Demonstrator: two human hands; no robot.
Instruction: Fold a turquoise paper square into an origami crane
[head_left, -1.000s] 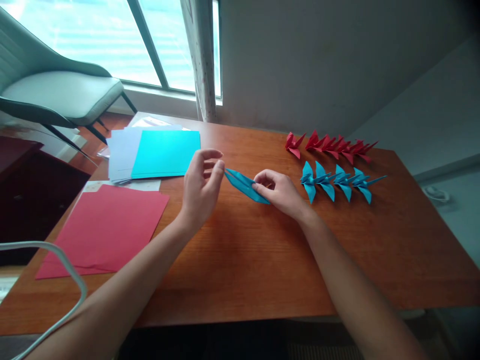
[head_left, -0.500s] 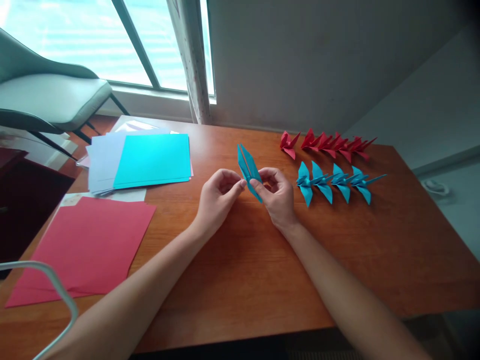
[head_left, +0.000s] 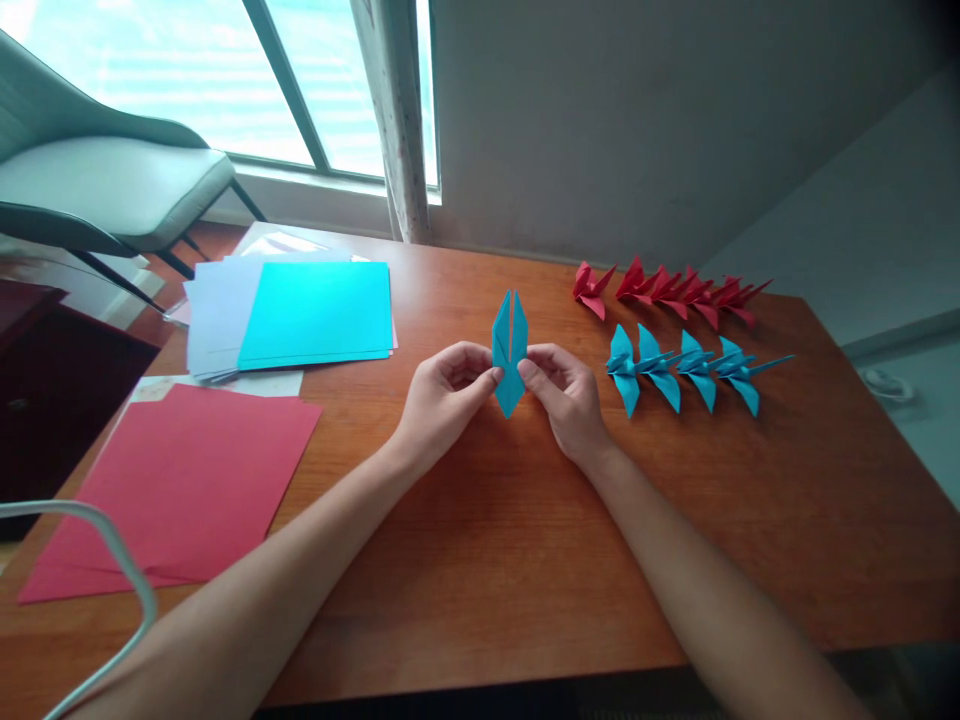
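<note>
A half-folded blue paper piece (head_left: 510, 352) stands upright above the middle of the wooden table (head_left: 487, 560), its two narrow points up and its tip down. My left hand (head_left: 446, 395) pinches its left side with thumb and fingers. My right hand (head_left: 566, 395) pinches its right side the same way. Just right of my hands lies a row of finished blue paper cranes (head_left: 686, 365), and behind them a row of red paper cranes (head_left: 667, 288).
A stack of pale and cyan paper sheets (head_left: 300, 315) lies at the table's back left, with red sheets (head_left: 187, 480) nearer me. A grey chair (head_left: 112, 190) stands by the window. A white cable (head_left: 112, 570) curves at the lower left.
The blue piece went from lying slanted in my right hand to standing upright. My left hand closed in and pinched its left side.
</note>
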